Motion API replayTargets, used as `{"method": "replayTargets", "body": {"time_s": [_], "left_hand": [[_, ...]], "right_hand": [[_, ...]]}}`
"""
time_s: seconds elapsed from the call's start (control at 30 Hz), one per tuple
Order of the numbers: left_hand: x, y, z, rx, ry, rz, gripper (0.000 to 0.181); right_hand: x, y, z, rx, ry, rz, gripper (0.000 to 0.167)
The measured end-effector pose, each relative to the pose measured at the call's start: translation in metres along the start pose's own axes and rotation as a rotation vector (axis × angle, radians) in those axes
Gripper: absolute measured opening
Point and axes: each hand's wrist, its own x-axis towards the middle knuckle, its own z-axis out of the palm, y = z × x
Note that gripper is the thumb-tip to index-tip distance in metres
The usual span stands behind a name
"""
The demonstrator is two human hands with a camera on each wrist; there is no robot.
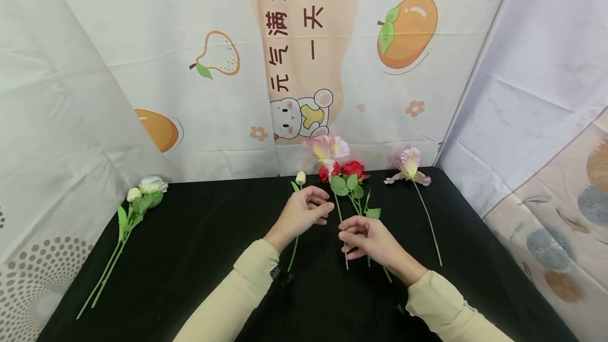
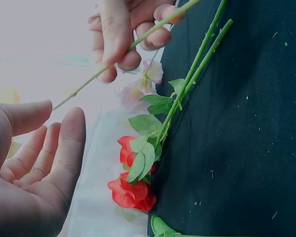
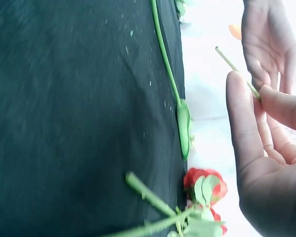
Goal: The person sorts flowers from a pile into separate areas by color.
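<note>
My right hand pinches the thin stem of a pink iris between thumb and fingers, with the bloom raised toward the back. Beside that stem is my left hand; in the left wrist view its thumb and forefinger stand apart near the stem, not closed round it. Two red roses with green leaves lie on the black cloth behind the iris. A white tulip lies under the left hand, its stem partly hidden. In the right wrist view the lower stem end sticks out past the right fingers.
Another pink iris lies at the right on the black cloth. At the left lie a white rose and a white tulip, stems together. A printed curtain rises behind the table, with more cloth at both sides.
</note>
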Motion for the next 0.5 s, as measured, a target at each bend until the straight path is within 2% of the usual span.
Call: {"method": "replayTargets", "body": {"time_s": [0.27, 0.5], "left_hand": [[-0.009, -0.004, -0.013, 0.025, -0.009, -0.025, 0.023], [-0.019, -0.015, -0.035, 0.059, 0.005, -0.048, 0.023]], "right_hand": [[-0.009, 0.005, -0.028, -0.003, 0.074, -0.007, 0.036], [-0.020, 0.008, -0.053, 0.023, 0.180, 0.018, 0.036]]}}
